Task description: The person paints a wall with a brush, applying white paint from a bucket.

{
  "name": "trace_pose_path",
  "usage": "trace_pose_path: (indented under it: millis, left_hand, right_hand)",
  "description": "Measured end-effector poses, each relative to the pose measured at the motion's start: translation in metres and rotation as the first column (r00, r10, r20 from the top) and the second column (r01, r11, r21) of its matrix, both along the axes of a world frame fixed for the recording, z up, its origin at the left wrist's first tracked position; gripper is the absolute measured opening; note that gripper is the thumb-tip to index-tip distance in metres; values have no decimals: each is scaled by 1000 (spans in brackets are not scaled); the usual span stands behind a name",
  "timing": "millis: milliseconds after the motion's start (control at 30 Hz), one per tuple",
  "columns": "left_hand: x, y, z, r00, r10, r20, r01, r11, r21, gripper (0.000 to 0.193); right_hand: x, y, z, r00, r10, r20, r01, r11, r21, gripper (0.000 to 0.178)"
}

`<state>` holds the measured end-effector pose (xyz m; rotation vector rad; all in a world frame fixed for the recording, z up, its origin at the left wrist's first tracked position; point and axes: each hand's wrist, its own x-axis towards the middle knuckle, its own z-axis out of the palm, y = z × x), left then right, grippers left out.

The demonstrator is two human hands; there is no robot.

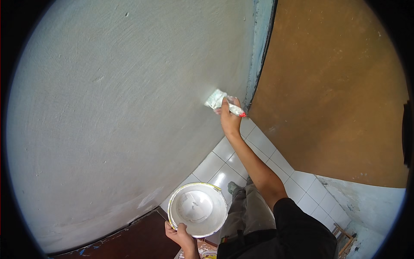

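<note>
My right hand (pixel 228 110) is closed round a paintbrush, its fingers and thumb near the base of the bristles. The paintbrush (pixel 215 99) is coated in white paint, and a red handle end sticks out behind the hand. Its bristles meet the pale grey-white wall (pixel 120 103). Lower down, my left hand (pixel 181 235) grips the rim of a round white paint bucket (pixel 221 211), thumb over the edge. A little white paint shows at the bottom of that bucket, and yellowish smears mark its rim.
A brown panel (pixel 332 86) stands to the right, beside a pale blue strip (pixel 258 39) with a dark edge. White floor tiles (pixel 209 166) lie below. At the lower left is a dark red-brown surface (pixel 142 239). A wooden frame-like object (pixel 345 241) sits at the lower right.
</note>
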<state>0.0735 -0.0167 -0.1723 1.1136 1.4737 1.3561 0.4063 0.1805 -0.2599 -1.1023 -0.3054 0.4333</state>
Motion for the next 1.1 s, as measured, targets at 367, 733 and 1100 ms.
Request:
trace_pose_path:
  millis: [367, 733, 1100]
  left_hand:
    - [6, 1, 1, 1000, -10, -22, 10, 1000, -5, 19]
    - [0, 1, 6, 997, -2, -72, 1, 1000, -12, 20]
    - [-5, -2, -10, 999, 5, -44, -7, 1000, -27, 20]
  right_hand:
    - [-14, 14, -64, 990, -88, -112, 109, 973, 203, 38]
    - [-26, 3, -27, 997, 57, -49, -50, 990, 131, 35]
    - [-49, 11, -114, 964, 116, -241, -65, 975, 211, 39]
